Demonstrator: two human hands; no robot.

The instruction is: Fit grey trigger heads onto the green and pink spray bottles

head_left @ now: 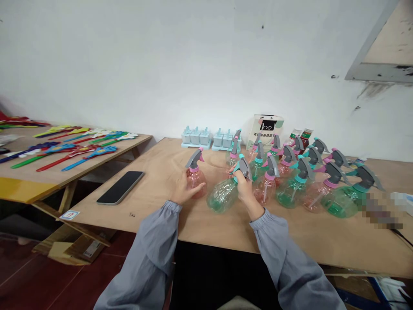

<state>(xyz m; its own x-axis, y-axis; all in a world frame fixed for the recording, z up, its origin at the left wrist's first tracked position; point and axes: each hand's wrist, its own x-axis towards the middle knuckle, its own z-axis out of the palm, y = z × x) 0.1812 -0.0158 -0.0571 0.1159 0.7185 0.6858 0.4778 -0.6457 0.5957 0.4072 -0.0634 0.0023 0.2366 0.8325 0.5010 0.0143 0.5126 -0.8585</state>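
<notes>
My left hand (pixel 186 189) is curled around the side of a pink spray bottle (pixel 197 183) that stands upright on the table, its thumb across the front. The bottle's trigger head is grey and pink. My right hand (pixel 244 186) grips a green spray bottle (pixel 222 196) at its neck, just below the grey and teal head. This bottle tilts, with its round base toward the left. Right beside my right hand stands another pink spray bottle (pixel 264 189), in front of a group of several pink and green ones.
A phone (pixel 121 187) lies left on the wooden table (pixel 155 215). Light-blue ice-pop moulds (pixel 195 137), a printed box (pixel 264 129) and red-filled bottles (pixel 306 137) stand along the wall. Colourful hand-shaped clappers (pixel 80 157) cover another table. A blurred-out patch (pixel 380 213) sits at right.
</notes>
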